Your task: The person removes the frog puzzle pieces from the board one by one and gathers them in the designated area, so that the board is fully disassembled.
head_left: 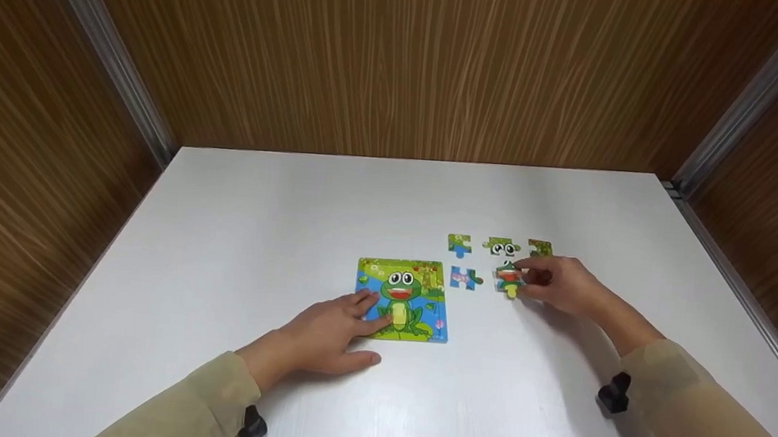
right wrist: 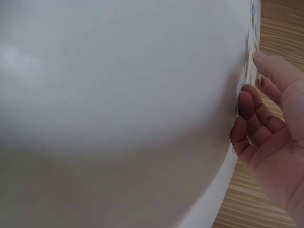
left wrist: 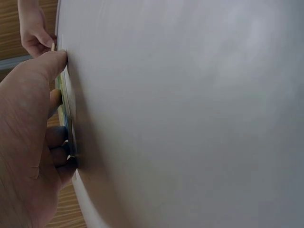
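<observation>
A square frog puzzle board (head_left: 430,292) lies on the white table, showing a green frog on blue and light green. My left hand (head_left: 328,332) rests over its left edge, fingers spread on the picture and thumb out on the tabletop. To the right, my right hand (head_left: 564,284) pinches a puzzle piece (head_left: 510,275) with the frog's red mouth between thumb and forefinger. The left wrist view shows the left hand (left wrist: 28,114) along the board's thin edge. In the right wrist view, the right hand (right wrist: 275,109) has its other fingers curled near the tabletop.
Just behind the held piece lies a piece with the frog's eyes (head_left: 501,247). A green-and-blue piece (head_left: 458,243) and a brown-green corner piece (head_left: 541,247) flank it. A blue-and-pink piece (head_left: 463,278) lies beside the board. Wood-grain panels (head_left: 415,68) enclose the table (head_left: 278,217).
</observation>
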The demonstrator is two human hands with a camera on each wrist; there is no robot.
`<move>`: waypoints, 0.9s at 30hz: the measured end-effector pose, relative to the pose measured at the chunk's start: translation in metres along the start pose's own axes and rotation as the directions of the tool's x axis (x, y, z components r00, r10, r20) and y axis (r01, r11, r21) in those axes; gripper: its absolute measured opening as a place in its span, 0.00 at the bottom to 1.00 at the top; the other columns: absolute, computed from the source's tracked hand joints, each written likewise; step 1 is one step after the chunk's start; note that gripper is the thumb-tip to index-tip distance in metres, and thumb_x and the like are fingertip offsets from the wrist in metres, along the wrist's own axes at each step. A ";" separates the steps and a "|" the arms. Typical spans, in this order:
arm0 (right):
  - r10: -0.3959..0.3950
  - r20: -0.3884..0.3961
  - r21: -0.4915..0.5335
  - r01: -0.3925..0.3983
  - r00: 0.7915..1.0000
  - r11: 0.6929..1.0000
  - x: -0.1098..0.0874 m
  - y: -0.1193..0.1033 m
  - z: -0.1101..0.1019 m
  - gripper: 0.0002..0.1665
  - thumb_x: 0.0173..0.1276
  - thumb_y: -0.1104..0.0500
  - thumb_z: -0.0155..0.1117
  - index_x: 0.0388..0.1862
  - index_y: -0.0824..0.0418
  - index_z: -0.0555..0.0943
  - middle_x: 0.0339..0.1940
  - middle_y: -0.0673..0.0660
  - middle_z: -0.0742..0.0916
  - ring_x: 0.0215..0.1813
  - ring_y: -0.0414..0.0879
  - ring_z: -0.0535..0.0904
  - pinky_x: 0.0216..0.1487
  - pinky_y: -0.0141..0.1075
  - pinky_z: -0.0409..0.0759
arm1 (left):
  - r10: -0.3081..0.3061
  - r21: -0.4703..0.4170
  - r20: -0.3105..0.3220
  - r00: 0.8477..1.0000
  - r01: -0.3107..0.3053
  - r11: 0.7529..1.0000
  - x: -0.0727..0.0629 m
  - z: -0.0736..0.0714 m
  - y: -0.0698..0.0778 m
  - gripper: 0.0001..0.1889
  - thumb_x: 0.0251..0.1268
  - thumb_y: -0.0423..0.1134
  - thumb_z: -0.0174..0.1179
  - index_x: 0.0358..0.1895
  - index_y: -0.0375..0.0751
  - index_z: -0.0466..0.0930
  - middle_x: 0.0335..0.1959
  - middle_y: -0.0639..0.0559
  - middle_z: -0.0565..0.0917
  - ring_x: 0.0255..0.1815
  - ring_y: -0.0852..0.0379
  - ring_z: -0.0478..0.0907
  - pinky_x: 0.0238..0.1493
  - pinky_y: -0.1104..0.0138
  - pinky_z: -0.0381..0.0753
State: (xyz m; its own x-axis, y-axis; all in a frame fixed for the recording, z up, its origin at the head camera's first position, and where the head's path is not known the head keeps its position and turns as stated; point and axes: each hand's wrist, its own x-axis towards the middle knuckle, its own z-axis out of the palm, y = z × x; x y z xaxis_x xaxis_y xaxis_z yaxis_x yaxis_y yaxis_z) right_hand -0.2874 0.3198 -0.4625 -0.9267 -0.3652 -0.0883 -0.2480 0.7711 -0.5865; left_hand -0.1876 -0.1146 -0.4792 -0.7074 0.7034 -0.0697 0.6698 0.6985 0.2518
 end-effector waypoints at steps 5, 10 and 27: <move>0.033 0.012 0.004 -0.033 0.999 0.999 0.003 0.001 0.001 0.28 0.69 0.62 0.74 0.68 0.63 0.84 0.39 0.54 0.85 0.43 0.50 0.77 0.40 0.33 0.77 | -0.003 -0.007 0.003 1.000 0.003 1.000 0.000 0.000 0.001 0.36 0.79 0.65 0.50 0.81 0.53 0.69 0.84 0.38 0.60 0.85 0.42 0.55 0.78 0.47 0.65; 0.038 0.021 0.002 -0.038 0.999 0.999 0.006 0.001 0.001 0.28 0.69 0.61 0.75 0.68 0.62 0.84 0.37 0.54 0.84 0.42 0.50 0.76 0.39 0.34 0.76 | -0.005 -0.001 0.000 1.000 0.005 1.000 -0.001 -0.001 0.001 0.35 0.79 0.65 0.50 0.81 0.52 0.69 0.83 0.38 0.61 0.85 0.42 0.56 0.78 0.47 0.65; 0.073 0.039 0.035 -0.074 0.997 0.997 0.007 0.005 0.003 0.30 0.70 0.57 0.75 0.71 0.60 0.83 0.42 0.56 0.82 0.47 0.51 0.74 0.44 0.37 0.75 | -0.013 -0.033 -0.002 1.000 0.013 0.999 -0.001 -0.002 0.002 0.35 0.78 0.64 0.52 0.81 0.53 0.70 0.83 0.39 0.61 0.85 0.42 0.56 0.79 0.47 0.64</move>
State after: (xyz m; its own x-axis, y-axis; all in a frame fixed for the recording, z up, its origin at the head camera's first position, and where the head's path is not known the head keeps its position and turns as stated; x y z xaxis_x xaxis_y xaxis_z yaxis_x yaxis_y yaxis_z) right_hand -0.2939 0.3199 -0.4685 -0.9307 -0.3281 -0.1616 -0.1686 0.7770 -0.6065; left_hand -0.1858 -0.1145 -0.4768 -0.7164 0.6941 -0.0708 0.6529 0.7027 0.2826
